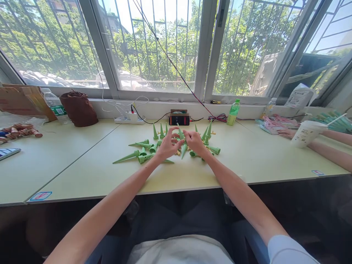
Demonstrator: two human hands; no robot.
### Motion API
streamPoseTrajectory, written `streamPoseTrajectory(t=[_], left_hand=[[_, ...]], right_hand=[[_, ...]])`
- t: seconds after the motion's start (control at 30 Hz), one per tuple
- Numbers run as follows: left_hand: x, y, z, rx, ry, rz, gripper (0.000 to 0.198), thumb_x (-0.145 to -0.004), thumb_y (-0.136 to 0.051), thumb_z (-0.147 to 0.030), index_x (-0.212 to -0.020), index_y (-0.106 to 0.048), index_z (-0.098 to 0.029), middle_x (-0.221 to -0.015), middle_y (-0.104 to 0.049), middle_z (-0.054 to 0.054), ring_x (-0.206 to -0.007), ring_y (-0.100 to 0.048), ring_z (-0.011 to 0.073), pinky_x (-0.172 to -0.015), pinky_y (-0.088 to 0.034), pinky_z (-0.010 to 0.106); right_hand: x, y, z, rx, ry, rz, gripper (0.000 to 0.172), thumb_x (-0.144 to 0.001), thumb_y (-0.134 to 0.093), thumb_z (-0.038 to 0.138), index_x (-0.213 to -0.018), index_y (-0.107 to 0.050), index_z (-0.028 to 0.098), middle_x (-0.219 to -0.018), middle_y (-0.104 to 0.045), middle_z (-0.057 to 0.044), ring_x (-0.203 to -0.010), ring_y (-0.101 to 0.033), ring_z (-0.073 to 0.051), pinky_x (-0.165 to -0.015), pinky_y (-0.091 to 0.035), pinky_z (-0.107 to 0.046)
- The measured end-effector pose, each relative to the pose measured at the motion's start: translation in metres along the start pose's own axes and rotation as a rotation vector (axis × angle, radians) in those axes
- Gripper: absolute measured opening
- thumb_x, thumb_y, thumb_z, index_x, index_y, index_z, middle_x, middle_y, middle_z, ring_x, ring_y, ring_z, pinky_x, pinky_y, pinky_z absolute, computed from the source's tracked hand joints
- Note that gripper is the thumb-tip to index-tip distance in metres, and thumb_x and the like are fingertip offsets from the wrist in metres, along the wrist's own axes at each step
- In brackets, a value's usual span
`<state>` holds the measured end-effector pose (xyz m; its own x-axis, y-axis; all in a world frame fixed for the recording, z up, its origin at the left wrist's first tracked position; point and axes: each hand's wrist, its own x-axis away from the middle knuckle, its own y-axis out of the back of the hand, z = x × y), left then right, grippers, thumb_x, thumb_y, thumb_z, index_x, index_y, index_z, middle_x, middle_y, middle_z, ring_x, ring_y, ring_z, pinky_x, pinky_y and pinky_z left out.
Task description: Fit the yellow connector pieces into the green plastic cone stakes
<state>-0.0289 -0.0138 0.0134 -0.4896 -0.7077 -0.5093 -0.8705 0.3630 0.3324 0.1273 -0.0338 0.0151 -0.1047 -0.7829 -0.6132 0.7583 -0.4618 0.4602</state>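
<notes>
Green spike (180, 134), slim taper, near side of phone (180, 120); long axis toward phone, tip that way. Left hand (167, 145) beside it, fingers curved apart; right hand (195, 141) bunched, cannot tell on what.

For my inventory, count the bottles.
3: a clear bottle beside the brown pouch, a green bottle right of the phone, another bottle farther right. Others may be hidden.
</notes>
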Motion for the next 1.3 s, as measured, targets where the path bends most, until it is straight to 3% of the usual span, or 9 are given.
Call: streamPoseTrajectory(t=[0.17, 0.33, 0.4, 0.53, 0.67, 0.87, 1.0, 1.3], left_hand=[[-0.002, 0.0, 0.0, -0.08, -0.036, -0.084, 0.067, -0.074, -0.074, -0.038, -0.13, -0.039, -0.027, -0.099, -0.063, 0.003, -0.069, -0.063, 0.0104, -0.055, -0.048, 0.018], [-0.006, -0.002, 0.003, -0.045, -0.019, -0.118, 0.038, -0.081, -0.065, -0.048, -0.105, -0.057, -0.02, -0.099, -0.065, 0.005, -0.072, -0.063, 0.0128, -0.051, -0.047, 0.018], [-0.007, -0.003, 0.006, 0.018, 0.015, -0.139, 0.036, -0.085, -0.058, -0.054, -0.093, -0.06, -0.019, -0.087, -0.064, 0.004, -0.062, -0.06, 0.0117, -0.043, -0.042, 0.019], [-0.01, -0.001, 0.009, 0.108, 0.1, -0.159, 0.042, -0.089, -0.048, -0.06, -0.083, -0.058, -0.019, -0.052, -0.049, -0.004, -0.035, -0.04, 0.0069, -0.033, -0.029, 0.019], [-0.009, 0.001, 0.006, 0.196, 0.236, -0.063, 0.048, -0.088, -0.046, -0.066, -0.08, -0.052, -0.019, -0.043, -0.051, -0.004, -0.028, -0.037, 0.0082, -0.03, -0.026, 0.02], [-0.007, 0.004, -0.003, 0.355, 0.427, 0.068, 0.055, -0.08, -0.051, -0.073, -0.089, -0.051, -0.019, -0.048, -0.06, 0.002, -0.032, -0.049, 0.0122, -0.032, -0.035, 0.02], [-0.007, 0.004, -0.005, 0.386, 0.435, 0.074, 0.053, -0.078, -0.058, -0.069, -0.09, -0.05, -0.018, -0.055, -0.065, 0.003, -0.039, -0.057, 0.0141, -0.037, -0.043, 0.021], [-0.008, 0.007, -0.007, 0.397, 0.443, 0.068, 0.052, -0.075, -0.065, -0.066, -0.089, -0.048, -0.019, -0.066, -0.068, 0.006, -0.047, -0.063, 0.0168, -0.036, -0.044, 0.022]], right_hand=[[-0.001, 0.0, -0.001, 0.02, -0.017, -0.007, 0.058, -0.093, -0.033, 0.061, -0.054, -0.024, 0.02, -0.051, -0.026, 0.003, -0.053, -0.025, -0.01, -0.053, -0.022, -0.028], [0.0, 0.0, 0.003, 0.006, -0.038, -0.033, 0.058, -0.094, -0.03, 0.063, -0.054, -0.025, 0.02, -0.051, -0.028, 0.003, -0.052, -0.026, -0.01, -0.052, -0.022, -0.028], [0.0, -0.001, 0.005, 0.006, -0.028, -0.039, 0.058, -0.094, -0.029, 0.063, -0.055, -0.026, 0.02, -0.051, -0.029, 0.003, -0.053, -0.026, -0.01, -0.052, -0.023, -0.028], [0.001, -0.001, 0.004, -0.007, -0.003, -0.03, 0.057, -0.095, -0.028, 0.061, -0.057, -0.031, 0.02, -0.051, -0.034, 0.003, -0.054, -0.03, -0.011, -0.054, -0.026, -0.027], [0.002, -0.002, 0.001, -0.014, 0.019, 0.059, 0.055, -0.096, -0.029, 0.058, -0.059, -0.038, 0.019, -0.052, -0.039, 0.002, -0.055, -0.035, -0.011, -0.056, -0.029, -0.025], [0.002, -0.002, -0.001, -0.01, 0.039, 0.102, 0.052, -0.096, -0.03, 0.056, -0.059, -0.038, 0.019, -0.053, -0.042, 0.002, -0.056, -0.037, -0.01, -0.056, -0.03, -0.024], [0.001, 0.0, -0.002, 0.006, 0.037, 0.08, 0.052, -0.095, -0.03, 0.056, -0.06, -0.037, 0.019, -0.051, -0.038, 0.003, -0.055, -0.035, -0.011, -0.055, -0.028, -0.025], [0.0, 0.001, -0.003, 0.004, 0.02, 0.082, 0.055, -0.095, -0.029, 0.059, -0.058, -0.038, 0.02, -0.049, -0.039, 0.002, -0.055, -0.036, -0.011, -0.055, -0.028, -0.026]])
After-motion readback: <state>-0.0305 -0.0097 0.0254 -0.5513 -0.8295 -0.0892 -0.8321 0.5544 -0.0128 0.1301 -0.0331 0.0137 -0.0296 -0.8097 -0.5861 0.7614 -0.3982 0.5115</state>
